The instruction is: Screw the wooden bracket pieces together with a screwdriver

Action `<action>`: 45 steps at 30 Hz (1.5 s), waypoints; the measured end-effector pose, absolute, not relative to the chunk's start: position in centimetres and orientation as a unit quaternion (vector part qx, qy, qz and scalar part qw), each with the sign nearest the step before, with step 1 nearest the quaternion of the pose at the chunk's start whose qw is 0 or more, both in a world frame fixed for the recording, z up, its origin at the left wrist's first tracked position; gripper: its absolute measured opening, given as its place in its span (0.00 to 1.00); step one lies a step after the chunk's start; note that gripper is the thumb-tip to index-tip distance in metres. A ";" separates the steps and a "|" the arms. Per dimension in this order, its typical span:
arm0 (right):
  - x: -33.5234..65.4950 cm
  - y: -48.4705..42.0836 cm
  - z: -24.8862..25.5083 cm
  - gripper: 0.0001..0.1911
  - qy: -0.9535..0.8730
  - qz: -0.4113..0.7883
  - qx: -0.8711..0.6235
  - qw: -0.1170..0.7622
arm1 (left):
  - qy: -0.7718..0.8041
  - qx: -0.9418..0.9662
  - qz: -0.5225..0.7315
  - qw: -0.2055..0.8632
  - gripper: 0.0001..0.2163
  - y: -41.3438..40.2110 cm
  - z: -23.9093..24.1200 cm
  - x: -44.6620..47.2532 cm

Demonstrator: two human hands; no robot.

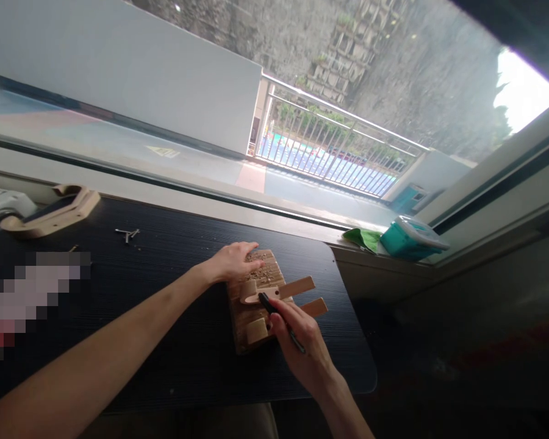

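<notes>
On the dark table lies a wooden board with small wood chips scattered over its far part. My left hand rests flat on the far left of that board, fingers stretched out beside the chips. My right hand is closed round a black pen, whose tip is at a light wooden strip with a hole in it. A second wooden strip sticks out past the board's right side, partly hidden by my right hand. A small wooden block sits at the board's near end.
Several screws lie on the black table at the left. Behind them are a curved wooden frame and a white device. A green cloth and a teal box stand on the windowsill.
</notes>
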State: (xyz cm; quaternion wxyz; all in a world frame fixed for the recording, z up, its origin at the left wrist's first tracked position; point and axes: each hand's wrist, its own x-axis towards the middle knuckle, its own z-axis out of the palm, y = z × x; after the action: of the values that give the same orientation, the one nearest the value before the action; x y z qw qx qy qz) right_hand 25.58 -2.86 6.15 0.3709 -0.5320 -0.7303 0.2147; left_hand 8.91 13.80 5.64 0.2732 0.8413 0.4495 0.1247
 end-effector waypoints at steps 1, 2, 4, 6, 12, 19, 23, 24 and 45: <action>25.6 -2.8 6.2 0.15 -0.737 0.211 -0.528 0.365 | 0.454 0.843 0.114 0.264 0.33 13.7 5.5 9.4; 25.7 -2.7 6.3 0.15 -0.743 0.206 -0.524 0.360 | 0.459 0.844 0.108 0.256 0.34 13.6 5.2 9.8; 25.8 -2.5 6.4 0.15 -0.752 0.192 -0.520 0.356 | 0.470 0.847 0.099 0.227 0.33 13.3 4.8 10.0; 25.9 -2.2 6.3 0.14 -0.759 0.177 -0.519 0.351 | 0.477 0.852 0.088 0.196 0.34 13.0 4.5 9.9; 25.4 -1.1 5.9 0.14 -0.781 0.123 -0.515 0.331 | 0.473 0.862 0.071 0.167 0.36 12.9 4.5 9.9; 25.5 0.0 5.8 0.15 -0.786 0.123 -0.521 0.310 | 0.476 0.860 0.067 0.170 0.35 12.7 4.7 10.0; 25.8 0.4 6.0 0.15 -0.776 0.164 -0.522 0.315 | 0.475 0.861 0.068 0.169 0.34 12.9 4.5 10.0; 25.9 0.4 6.0 0.15 -0.772 0.173 -0.523 0.317 | 0.476 0.860 0.070 0.172 0.35 13.0 4.4 10.0; 26.0 0.7 8.1 0.18 -0.740 0.197 -0.576 0.285 | 0.383 0.817 0.275 0.332 0.13 6.0 5.0 6.2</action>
State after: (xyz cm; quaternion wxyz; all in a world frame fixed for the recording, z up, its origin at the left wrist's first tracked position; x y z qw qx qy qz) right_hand 26.03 0.65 8.09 0.2851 -0.5760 -0.7403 0.1973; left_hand 6.18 5.96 5.04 0.3322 0.8169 0.3833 0.2746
